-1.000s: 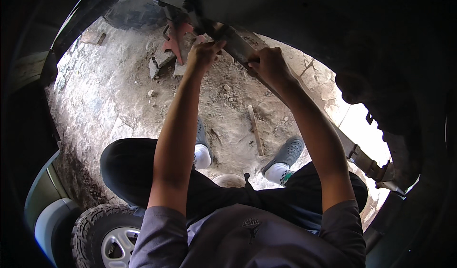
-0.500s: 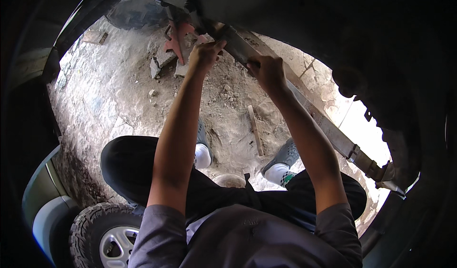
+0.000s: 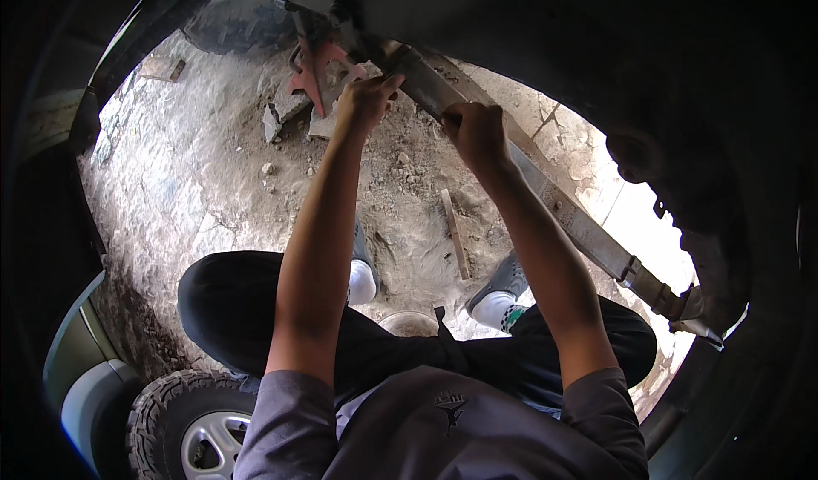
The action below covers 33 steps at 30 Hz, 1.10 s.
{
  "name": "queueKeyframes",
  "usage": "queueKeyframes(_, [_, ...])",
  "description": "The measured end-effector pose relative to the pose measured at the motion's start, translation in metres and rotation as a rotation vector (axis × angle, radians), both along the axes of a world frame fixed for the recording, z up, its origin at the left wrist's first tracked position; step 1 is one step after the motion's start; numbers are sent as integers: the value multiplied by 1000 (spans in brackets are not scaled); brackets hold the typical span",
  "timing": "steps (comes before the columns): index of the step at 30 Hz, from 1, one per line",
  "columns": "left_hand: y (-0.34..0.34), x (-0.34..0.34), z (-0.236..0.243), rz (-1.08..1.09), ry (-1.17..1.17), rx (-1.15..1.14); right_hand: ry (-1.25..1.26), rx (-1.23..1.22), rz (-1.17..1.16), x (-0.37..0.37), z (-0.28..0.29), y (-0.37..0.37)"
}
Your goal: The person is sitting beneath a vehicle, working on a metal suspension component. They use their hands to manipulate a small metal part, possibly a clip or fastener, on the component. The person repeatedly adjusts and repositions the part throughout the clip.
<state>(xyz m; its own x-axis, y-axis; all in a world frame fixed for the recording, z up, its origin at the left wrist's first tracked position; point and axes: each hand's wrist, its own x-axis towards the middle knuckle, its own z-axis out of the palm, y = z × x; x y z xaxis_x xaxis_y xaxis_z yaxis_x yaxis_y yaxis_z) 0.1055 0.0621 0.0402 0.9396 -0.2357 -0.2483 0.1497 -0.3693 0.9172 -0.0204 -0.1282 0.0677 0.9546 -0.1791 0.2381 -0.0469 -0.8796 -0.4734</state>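
Observation:
Under a vehicle body, a long flat leaf spring (image 3: pixel 584 229) slants from the upper middle to the lower right. My left hand (image 3: pixel 366 105) is closed beside its upper end, thumb uppermost. Whatever its fingers grip is hidden. Farther right, my right hand (image 3: pixel 477 135) forms a fist against the spring's near edge, and its contents cannot be made out. A clamp band (image 3: pixel 400 58) wraps the spring just beyond my left hand. Dark parts in shadow hide the spring's far end.
A red jack stand (image 3: pixel 315 75) stands on broken concrete slabs (image 3: pixel 290 105) beyond my left hand. A wooden strip (image 3: pixel 455 233) lies between my feet. A wheel with a knobby tyre (image 3: pixel 183 412) is at lower left. Dark bodywork (image 3: pixel 682 71) arches overhead; rubble covers the ground.
My right fist has turned slightly at the wrist, and its thumb is less visible. My left hand stays nearly in place. The view has shifted a little.

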Motion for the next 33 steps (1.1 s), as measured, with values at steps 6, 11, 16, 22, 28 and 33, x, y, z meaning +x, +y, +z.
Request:
queueKeyframes(6, [-1, 3, -6, -3, -22, 3, 45, 29, -62, 10, 6, -7])
queueKeyframes(11, [-1, 1, -2, 7, 26, 24, 104, 15, 75, 8, 7, -13])
queueKeyframes(16, [-1, 3, -7, 13, -50, 19, 56, 9, 13, 8, 7, -10])
queueKeyframes(22, [-2, 5, -10, -7, -56, 36, 45, 106, 71, 1, 9, -7])
queueKeyframes(28, [-7, -2, -9, 19, -97, -27, -106, 125, -133, -4, -8, 5])
queueKeyframes(33, [-6, 3, -13, 24, -76, -15, -125, 50, -81, 7, -11, 1])
